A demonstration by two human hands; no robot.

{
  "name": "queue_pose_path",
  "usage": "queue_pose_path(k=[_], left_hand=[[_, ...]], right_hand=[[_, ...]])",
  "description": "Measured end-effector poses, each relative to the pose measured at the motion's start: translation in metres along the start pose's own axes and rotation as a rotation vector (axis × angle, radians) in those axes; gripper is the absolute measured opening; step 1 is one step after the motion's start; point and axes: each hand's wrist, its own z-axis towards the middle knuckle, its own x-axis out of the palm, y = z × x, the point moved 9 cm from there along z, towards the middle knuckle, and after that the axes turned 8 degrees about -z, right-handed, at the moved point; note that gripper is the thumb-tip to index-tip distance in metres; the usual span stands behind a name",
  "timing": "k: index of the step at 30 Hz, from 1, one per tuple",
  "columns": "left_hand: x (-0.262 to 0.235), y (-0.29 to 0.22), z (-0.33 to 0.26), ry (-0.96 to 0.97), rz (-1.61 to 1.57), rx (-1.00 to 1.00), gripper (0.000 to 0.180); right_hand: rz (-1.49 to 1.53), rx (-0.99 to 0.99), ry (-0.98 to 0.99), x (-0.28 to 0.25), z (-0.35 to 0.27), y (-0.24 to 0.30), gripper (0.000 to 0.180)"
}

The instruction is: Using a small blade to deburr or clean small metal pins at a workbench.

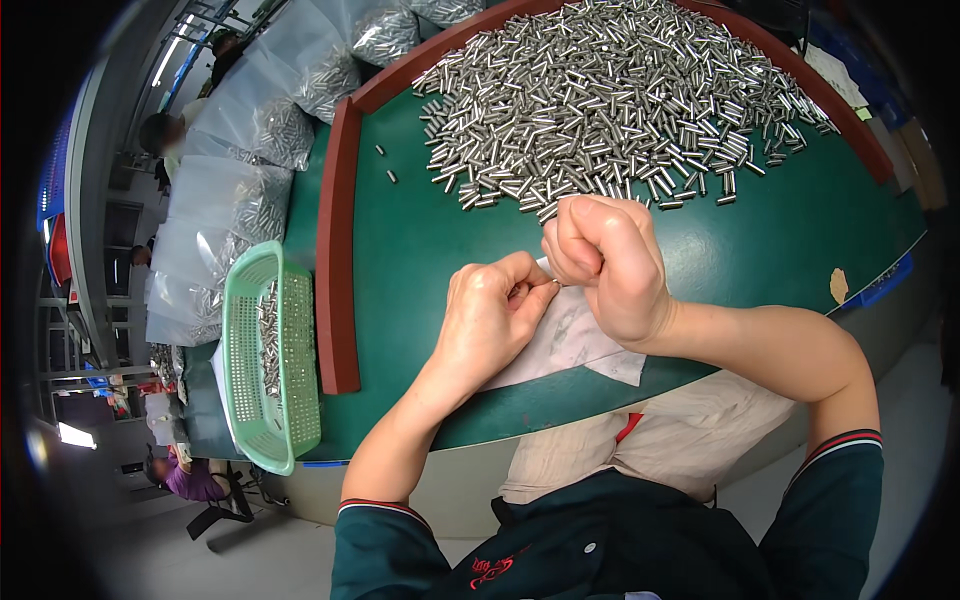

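A pale, smudged cloth lies under my hands near the table's front edge, and part of it rises between them. My left hand is closed, thumb and fingertips pinching the cloth. Right beside it, my right hand is curled into a fist, knuckles up. Whatever sits inside that fist is hidden. Just beyond my hands spreads a large heap of short, shiny metal pins; the nearest ones touch or pass behind my right hand.
A red-brown raised border fences the green tabletop. Left of it stands a light green basket with metal pins inside. Clear plastic bags of pins line the far left. Two loose pins lie apart. Other people sit in the left background.
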Motion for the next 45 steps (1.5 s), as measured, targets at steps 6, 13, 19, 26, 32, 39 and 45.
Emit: queue_pose_path(k=[6,13,19,26,32,39,45], left_hand=[[-0.003,0.032,-0.002,0.123,-0.765,-0.266,0.012],[0.006,0.038,0.001,0.245,-1.367,-0.351,0.016],[0.004,0.034,0.001,0.234,-1.386,-0.391,0.022],[-0.116,-0.002,-0.022,-0.332,-0.478,-0.044,0.020],[-0.215,-0.027,-0.093,-0.797,0.418,-0.025,0.017],[-0.267,0.049,-0.114,-0.839,0.758,-0.081,0.016],[-0.273,0.105,-0.125,-0.561,0.874,-0.386,0.017]], right_hand=[[0.183,0.139,0.008,-0.006,0.006,-0.010,0.034],[0.233,0.148,0.038,-0.004,0.008,-0.014,0.031],[0.232,0.161,0.050,-0.003,0.008,-0.012,0.031],[0.132,0.118,0.076,-0.002,0.004,-0.006,0.031],[0.104,0.109,0.090,0.001,0.008,-0.006,0.031],[-0.028,0.201,0.164,0.010,0.009,-0.003,0.030],[-0.106,0.209,0.241,0.015,0.005,-0.003,0.031]])
